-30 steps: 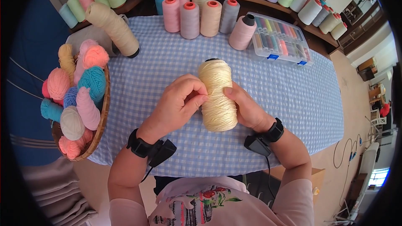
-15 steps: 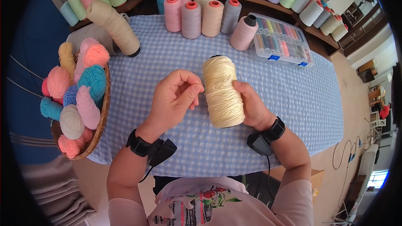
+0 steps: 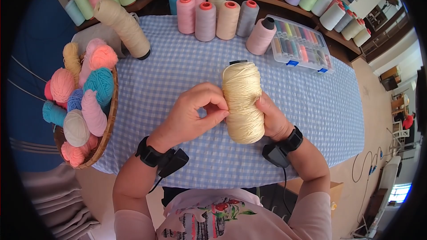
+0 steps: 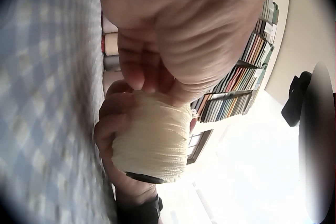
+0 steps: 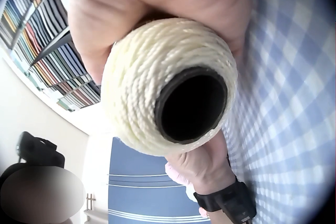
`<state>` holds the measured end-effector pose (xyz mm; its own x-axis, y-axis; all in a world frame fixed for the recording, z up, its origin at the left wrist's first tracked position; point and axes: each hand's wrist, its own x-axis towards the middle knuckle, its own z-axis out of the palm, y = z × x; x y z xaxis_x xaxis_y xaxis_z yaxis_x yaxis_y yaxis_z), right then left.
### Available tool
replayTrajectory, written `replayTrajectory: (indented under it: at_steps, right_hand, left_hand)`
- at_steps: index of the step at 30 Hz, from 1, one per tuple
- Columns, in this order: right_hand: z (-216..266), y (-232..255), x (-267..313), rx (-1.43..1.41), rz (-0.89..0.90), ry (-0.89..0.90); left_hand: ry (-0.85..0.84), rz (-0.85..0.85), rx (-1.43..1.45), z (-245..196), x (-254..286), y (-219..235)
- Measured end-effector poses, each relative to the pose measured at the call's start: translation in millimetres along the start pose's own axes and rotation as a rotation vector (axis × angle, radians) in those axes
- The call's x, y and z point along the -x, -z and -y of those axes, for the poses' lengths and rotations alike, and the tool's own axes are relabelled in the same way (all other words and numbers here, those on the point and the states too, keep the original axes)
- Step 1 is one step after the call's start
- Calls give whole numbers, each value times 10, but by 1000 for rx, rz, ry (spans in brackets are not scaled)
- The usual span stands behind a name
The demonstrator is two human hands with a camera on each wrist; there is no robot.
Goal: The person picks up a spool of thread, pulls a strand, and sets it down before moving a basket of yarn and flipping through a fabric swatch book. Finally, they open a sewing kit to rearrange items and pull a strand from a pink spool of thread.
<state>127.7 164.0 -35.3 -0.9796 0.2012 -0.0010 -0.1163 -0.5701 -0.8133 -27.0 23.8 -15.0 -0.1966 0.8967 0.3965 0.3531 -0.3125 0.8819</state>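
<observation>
A cone of cream yarn (image 3: pixel 243 102), wound on a black core, stands nearly upright in the head view, held up over the table. My right hand (image 3: pixel 276 118) grips it from the right, thumb on the near side and fingers behind. At its left side, my left hand (image 3: pixel 195 112) has thumb and forefinger pinched together right against the windings, at a strand of yarn too fine to make out. In the right wrist view the hollow core (image 5: pixel 193 106) faces the camera. The left wrist view shows right-hand fingers (image 4: pixel 113 111) wrapped around the yarn.
A wicker basket (image 3: pixel 110 129) of yarn balls sits at the left. Nearby leans a tall beige cone (image 3: pixel 122 27). Several thread cones, including a pink one (image 3: pixel 261 38), stand at the back beside a clear case (image 3: pixel 300 44) of small spools. A checked cloth (image 3: pixel 311 111) covers the table.
The left hand drew away from the cone, then came back to its side with thumb and forefinger together. The cone, still in the right hand, has shifted to the right.
</observation>
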Motion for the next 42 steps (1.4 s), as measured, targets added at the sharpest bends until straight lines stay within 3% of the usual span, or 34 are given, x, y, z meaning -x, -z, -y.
replayTrajectory:
  at_steps: [4, 16, 27, 39, 42]
  right_hand:
    - [38, -29, -6, -84, -44, -74]
    - [-11, -19, -23, -110, 11, 46]
    - [-22, -70, -35, 42, -55, 132]
    - [-49, -105, -62, 211, -121, 190]
    - [-60, -103, -64, 220, -132, 199]
  left_hand:
    - [-59, -17, -31, -28, 9, -5]
    - [-124, -61, -111, -32, 5, -10]
    - [-66, -111, -82, -23, 15, -51]
    - [-77, -118, -137, -40, 21, -53]
    - [-145, -94, -231, -40, 18, -26]
